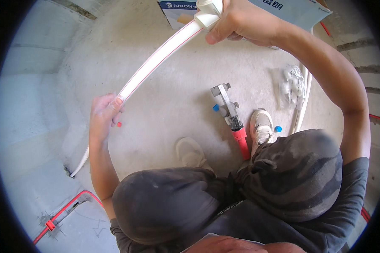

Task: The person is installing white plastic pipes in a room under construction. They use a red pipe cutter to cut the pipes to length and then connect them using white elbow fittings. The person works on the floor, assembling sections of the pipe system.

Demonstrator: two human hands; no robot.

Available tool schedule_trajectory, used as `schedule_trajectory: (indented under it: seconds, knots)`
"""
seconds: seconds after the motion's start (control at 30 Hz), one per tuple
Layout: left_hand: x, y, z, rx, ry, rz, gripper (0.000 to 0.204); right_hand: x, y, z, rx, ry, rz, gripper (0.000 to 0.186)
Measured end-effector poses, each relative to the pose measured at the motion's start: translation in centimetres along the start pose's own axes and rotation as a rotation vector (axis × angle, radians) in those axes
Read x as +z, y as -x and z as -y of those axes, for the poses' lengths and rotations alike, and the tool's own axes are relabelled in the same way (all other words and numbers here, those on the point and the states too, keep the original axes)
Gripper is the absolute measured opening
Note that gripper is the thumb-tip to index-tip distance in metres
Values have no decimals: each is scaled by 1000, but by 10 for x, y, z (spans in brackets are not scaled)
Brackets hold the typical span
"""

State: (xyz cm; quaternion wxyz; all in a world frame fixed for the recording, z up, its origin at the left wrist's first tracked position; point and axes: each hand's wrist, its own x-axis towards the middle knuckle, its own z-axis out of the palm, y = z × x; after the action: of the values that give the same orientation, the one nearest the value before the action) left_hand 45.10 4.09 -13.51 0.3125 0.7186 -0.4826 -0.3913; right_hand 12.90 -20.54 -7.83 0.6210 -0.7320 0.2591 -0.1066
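A white plastic pipe (pixel 158 57) with a thin red stripe curves up from the left across the view. My left hand (pixel 105 111) is closed around its lower part. Up at the top, my right hand (pixel 240 23) grips a white pipe fitting (pixel 209 16) at the pipe's upper end. My fingers partly hide the fitting, and its top runs out of the picture. Behind my left forearm, a white pipe length (pixel 81 162) reaches a hole low in the wall. On the floor between hands and feet lies a metal-headed pipe tool with a red handle (pixel 240 141).
Cardboard boxes (pixel 173 19) stand beyond my right hand. A clear plastic bag of white fittings (pixel 294 86) lies beside white pipes (pixel 305 97) on the right. Blue caps (pixel 278 129) and a small red piece (pixel 119 124) dot the floor. Red conduit (pixel 65 208) runs at lower left.
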Motion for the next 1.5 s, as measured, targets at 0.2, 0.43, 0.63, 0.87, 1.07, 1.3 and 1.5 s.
schedule_trajectory:
  seconds: [0.2, 0.43, 0.63, 0.87, 1.07, 1.3, 1.5]
  knots:
    - [6, 1, 0, -41, 64, -45, 54, 1, 1, 4, 15, -8, -33, 26]
    - [10, 18, -6, 16, -20, -88, 57, 2, -2, -21, -203, 79, -73, 35]
    - [26, 41, 6, 170, -153, -190, 48, 17, 32, -12, -197, 365, -125, 42]
    - [42, 65, -10, 201, -267, -294, 29, 23, 54, -10, -315, 547, -177, 37]
    - [49, 71, -8, 376, -257, -424, 38, 34, 65, -2, -328, 663, -202, 38]
    - [49, 72, -10, 403, -274, -414, 39, 25, 71, -7, -309, 740, -152, 48]
    - [50, 73, -8, 410, -315, -429, 40, 24, 70, -13, -315, 659, -134, 49]
